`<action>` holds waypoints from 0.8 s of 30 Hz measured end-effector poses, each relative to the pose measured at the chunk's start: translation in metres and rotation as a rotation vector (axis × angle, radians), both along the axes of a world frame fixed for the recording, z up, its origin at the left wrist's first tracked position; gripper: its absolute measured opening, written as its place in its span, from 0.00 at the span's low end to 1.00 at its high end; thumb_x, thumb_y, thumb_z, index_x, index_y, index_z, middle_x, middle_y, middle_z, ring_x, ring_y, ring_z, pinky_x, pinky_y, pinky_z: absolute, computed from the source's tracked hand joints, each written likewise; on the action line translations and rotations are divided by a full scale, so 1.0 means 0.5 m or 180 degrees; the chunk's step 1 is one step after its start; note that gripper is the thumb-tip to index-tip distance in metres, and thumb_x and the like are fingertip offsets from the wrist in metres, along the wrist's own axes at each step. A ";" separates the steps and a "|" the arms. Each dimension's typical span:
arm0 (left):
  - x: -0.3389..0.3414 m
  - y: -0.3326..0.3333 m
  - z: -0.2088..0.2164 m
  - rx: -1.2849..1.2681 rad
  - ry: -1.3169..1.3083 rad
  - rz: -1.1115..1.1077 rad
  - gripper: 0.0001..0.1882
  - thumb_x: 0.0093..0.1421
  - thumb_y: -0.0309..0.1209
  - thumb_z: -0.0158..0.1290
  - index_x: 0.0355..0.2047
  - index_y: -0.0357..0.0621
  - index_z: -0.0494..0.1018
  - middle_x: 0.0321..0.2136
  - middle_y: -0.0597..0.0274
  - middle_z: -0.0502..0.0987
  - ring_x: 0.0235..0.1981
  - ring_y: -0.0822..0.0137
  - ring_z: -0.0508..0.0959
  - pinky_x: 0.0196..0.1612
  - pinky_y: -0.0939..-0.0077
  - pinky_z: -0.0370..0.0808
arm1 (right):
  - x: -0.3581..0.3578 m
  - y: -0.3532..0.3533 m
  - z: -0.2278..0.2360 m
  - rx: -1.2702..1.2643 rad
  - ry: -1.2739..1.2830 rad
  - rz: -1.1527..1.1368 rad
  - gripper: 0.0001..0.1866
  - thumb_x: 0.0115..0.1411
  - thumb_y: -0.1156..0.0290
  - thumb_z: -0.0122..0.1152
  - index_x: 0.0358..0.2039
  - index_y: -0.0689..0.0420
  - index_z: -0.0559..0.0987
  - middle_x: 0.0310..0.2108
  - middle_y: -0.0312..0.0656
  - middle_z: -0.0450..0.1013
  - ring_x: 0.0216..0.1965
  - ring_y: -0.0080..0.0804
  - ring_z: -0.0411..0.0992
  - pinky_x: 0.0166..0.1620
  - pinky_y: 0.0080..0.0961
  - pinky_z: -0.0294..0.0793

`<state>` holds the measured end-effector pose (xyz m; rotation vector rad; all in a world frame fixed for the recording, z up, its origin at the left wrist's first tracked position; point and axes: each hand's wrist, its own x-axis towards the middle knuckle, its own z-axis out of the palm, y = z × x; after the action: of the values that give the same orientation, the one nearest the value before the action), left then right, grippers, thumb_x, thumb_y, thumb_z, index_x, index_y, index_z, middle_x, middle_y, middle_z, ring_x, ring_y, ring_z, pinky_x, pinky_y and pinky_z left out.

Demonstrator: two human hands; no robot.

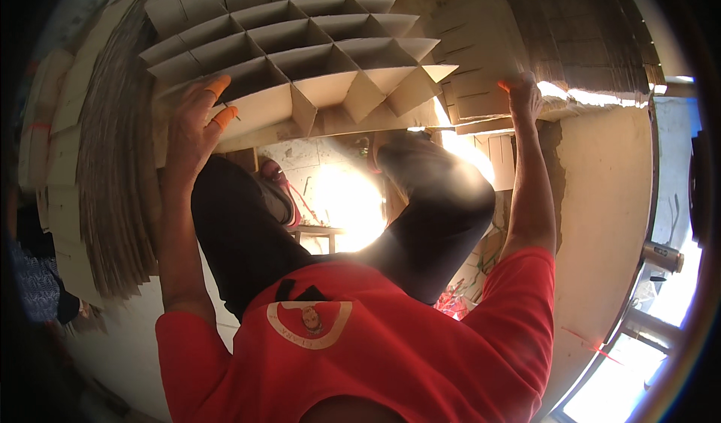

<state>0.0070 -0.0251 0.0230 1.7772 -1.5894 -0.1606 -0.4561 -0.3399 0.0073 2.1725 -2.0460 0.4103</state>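
Observation:
A cardboard divider grid (300, 47) of interlocked strips stands on the work surface in front of me, its cells facing up. At its near left corner is my left hand (194, 119), with orange covers on the thumb and a finger; these are spread apart with nothing clearly between them. My right hand (523, 98) is at the near right edge of a pile of slotted cardboard strips (473, 55). Its thumb, orange-tipped, sticks out to the left, away from the fingers. The fingers look short and slightly blurred, and nothing shows held in them.
A tall stack of cardboard strips (120, 145) rises at the left. More cardboard stacks (593, 32) lie at the far right. Under the surface are my legs (428, 197) and bright sunlit floor. A pale board (601, 182) stands on the right, near a brown roll (662, 257).

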 end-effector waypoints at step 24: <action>0.053 0.060 -0.053 -0.0045 0.1256 0.0364 0.11 0.50 0.22 0.56 0.36 0.34 0.76 0.31 0.53 0.77 0.34 0.63 0.77 0.38 0.74 0.73 | 0.501 0.308 0.307 -0.0104 -0.2396 0.2968 0.25 0.47 0.81 0.69 0.48 0.62 0.75 0.23 0.25 0.69 0.25 0.10 0.64 0.32 0.06 0.66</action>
<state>0.0338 0.0049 -0.0033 1.6949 -1.2027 -0.4169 -0.2057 -0.1860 0.1608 3.1353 -0.9849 1.5103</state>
